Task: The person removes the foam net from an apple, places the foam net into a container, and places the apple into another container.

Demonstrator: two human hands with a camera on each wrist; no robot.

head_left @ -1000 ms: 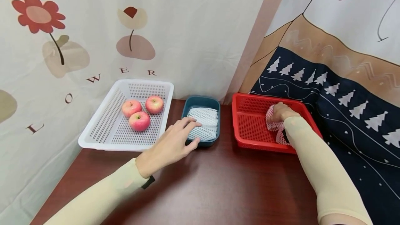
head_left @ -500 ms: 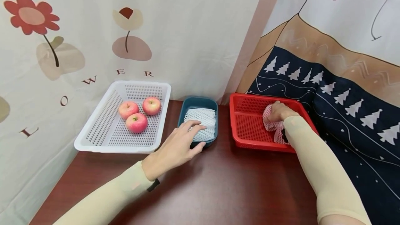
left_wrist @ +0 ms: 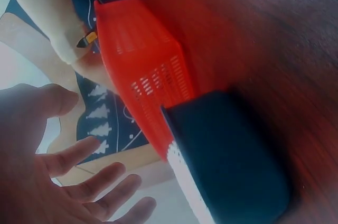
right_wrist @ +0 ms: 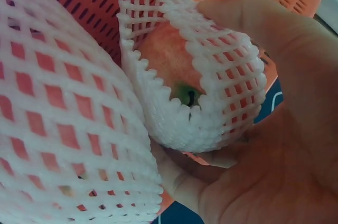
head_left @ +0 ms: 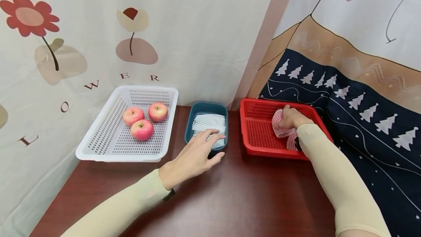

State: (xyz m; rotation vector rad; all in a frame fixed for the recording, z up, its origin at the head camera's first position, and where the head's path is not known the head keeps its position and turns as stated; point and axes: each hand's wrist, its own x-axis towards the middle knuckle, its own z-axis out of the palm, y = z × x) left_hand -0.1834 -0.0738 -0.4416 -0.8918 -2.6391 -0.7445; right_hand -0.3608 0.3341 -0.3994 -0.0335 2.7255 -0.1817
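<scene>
In the head view my right hand (head_left: 292,117) reaches into the red basket (head_left: 260,152). The right wrist view shows its thumb and fingers around an apple in a foam net (right_wrist: 232,84); the apple's stem end shows through the net's opening. A second netted apple (right_wrist: 58,123) lies beside it, nearer the camera. My left hand (head_left: 192,156) hovers at the near edge of a teal box (head_left: 189,127), fingers spread and relaxed, holding nothing. White foam nets (head_left: 208,122) lie in that box, partly hidden by the fingers.
A white basket (head_left: 86,150) at the left holds three bare apples (head_left: 142,130). All the containers stand on a dark red-brown table (head_left: 250,200). A patterned curtain (head_left: 204,39) hangs directly behind them, and a navy tree-print cloth (head_left: 358,138) borders the right side.
My left hand has moved rightward and slightly nearer across the teal box. My right hand stays on the netted apple in the red basket. The head view has turned a little right.
</scene>
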